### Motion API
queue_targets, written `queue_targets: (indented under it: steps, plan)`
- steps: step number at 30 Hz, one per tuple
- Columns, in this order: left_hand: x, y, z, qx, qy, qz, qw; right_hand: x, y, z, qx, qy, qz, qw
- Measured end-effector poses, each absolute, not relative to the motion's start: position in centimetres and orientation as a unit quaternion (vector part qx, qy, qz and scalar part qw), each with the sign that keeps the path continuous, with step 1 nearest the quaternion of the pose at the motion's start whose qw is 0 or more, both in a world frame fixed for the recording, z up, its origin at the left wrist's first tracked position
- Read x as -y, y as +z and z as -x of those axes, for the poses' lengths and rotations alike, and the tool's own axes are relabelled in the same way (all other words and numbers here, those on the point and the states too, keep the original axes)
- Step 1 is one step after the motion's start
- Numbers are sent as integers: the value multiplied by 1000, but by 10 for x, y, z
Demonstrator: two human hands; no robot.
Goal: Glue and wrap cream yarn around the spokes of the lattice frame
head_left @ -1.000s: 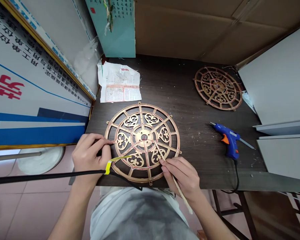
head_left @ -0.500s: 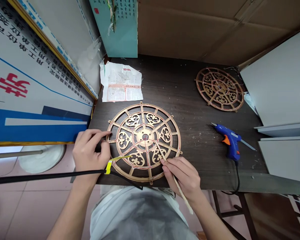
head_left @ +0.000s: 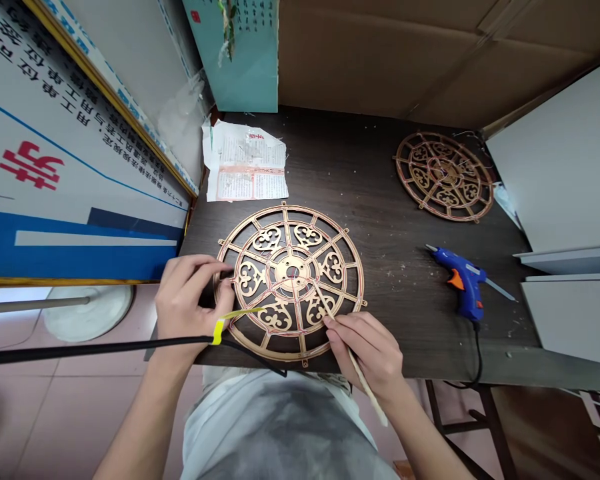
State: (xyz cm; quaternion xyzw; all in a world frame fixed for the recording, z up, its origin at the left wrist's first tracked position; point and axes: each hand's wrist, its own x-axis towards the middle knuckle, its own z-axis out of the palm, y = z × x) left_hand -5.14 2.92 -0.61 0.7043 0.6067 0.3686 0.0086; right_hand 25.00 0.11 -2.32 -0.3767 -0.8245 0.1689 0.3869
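Note:
A round openwork wooden panel (head_left: 291, 341) with scrollwork and reddish lines lies flat at the table's near side. My left hand (head_left: 193, 293) is at its left edge, thumb and index finger closed about the rim, partly hiding it. Between the fingers of my right hand (head_left: 367, 347) is a thin pale stick (head_left: 361, 379), held slantwise like a pen. Its narrow tip rests over the panel just right of the hub. A black cable (head_left: 100, 350) with a yellow tie (head_left: 219, 331) passes in front of my left wrist; the tie's tail hangs across the panel.
On the right lies a blue glue gun (head_left: 463, 277) with a glue stick in its back. A second round panel (head_left: 420, 195) sits farther back. Printed paper (head_left: 245, 190) lies at back left. A framed board (head_left: 95, 233) borders the left, cardboard (head_left: 380, 60) the back, white panels (head_left: 570, 167) the right.
My left hand has slid slightly right along the panel's edge, thumb and finger further over the rim. My right hand and the stick keep nearly the same pose. The whole view has shifted slightly.

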Motion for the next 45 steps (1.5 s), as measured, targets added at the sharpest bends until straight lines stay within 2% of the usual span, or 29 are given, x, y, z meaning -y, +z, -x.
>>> queue_targets:
  steps: [5,9,45]
  plan:
    - [-28,-3,57,-535,379,-747,108,0,-22,-250,823,174,372,392]
    - [-27,-4,61,-509,368,-765,139,1,-21,-251,824,176,370,392]
    - [-26,-2,54,-538,355,-758,95,-2,-21,-250,825,171,376,386]
